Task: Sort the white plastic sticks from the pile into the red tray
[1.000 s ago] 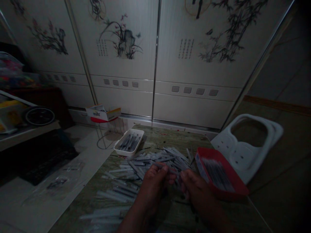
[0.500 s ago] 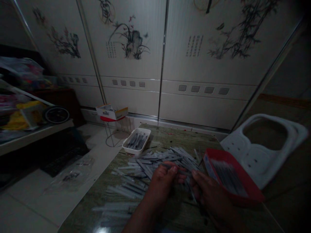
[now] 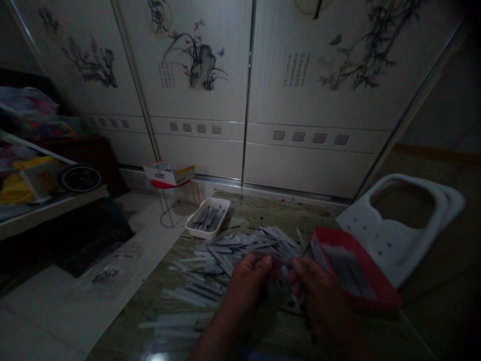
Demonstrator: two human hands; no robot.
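On the table (image 3: 263, 213), two trays: white tray (image 3: 195, 231) of dark pens (image 3: 209, 217), red tray (image 3: 379, 291) of sleeved ones; left hand (image 3: 248, 283) and right hand (image 3: 317, 293) pinch one sleeve (image 3: 281, 258).

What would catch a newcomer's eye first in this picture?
A heap of pale thin tubes covers the table, where the left hand and right hand pinch one tube between them. A red tray lies to their right, a white tray at the far left corner, ink-painted doors behind.

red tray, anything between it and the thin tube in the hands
Nothing visible does. The left hand and right hand pinch the thin tube over the pile; the red tray lies open just right of the right hand.
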